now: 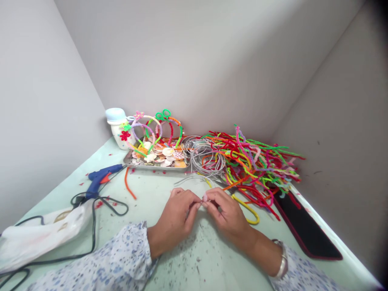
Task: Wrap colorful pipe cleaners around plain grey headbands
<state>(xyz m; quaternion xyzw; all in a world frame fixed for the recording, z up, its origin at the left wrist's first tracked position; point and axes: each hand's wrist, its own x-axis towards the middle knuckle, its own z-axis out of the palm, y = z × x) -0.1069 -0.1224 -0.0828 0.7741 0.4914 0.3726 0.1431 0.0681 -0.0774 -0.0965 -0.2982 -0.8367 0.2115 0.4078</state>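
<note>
Head view, with the clock centred on the meeting fingertips and twelve pointing straight away from the person: the left hand (178, 218) and the right hand (227, 214) come together above the bench (188, 262), each with thumb and index finger pinching a small pale pink piece (205, 198), which sits at the clock's centre and is too small and too covered to make out further. Both forearms wear sleeves (121, 254) in a blue-spotted print, and a bracelet (283, 260) circles the right wrist at four o'clock. At twelve, beyond the fingers, lies a loose coil of grey wire (209, 157). Touching it, between one and two, a tangled heap of fuzzy stems (242, 157) spreads in red, green, orange, pink and yellow. Just past three, a yellow loop (254, 218) rests close beside the right hand, and farther out, between three and four, lies a black mat (306, 230) with a red edge. Between ten and eleven, a metal tray (145, 166) bears shells (168, 151) and several fuzzy hoops (178, 139); a white jar (117, 115) with a pale blue lid stands at ten. Between nine and ten are a short orange stem (130, 186) and a blue glue gun (100, 178); between eight and nine, its dark cord (93, 230) runs beside a white plastic bag (36, 246).
</note>
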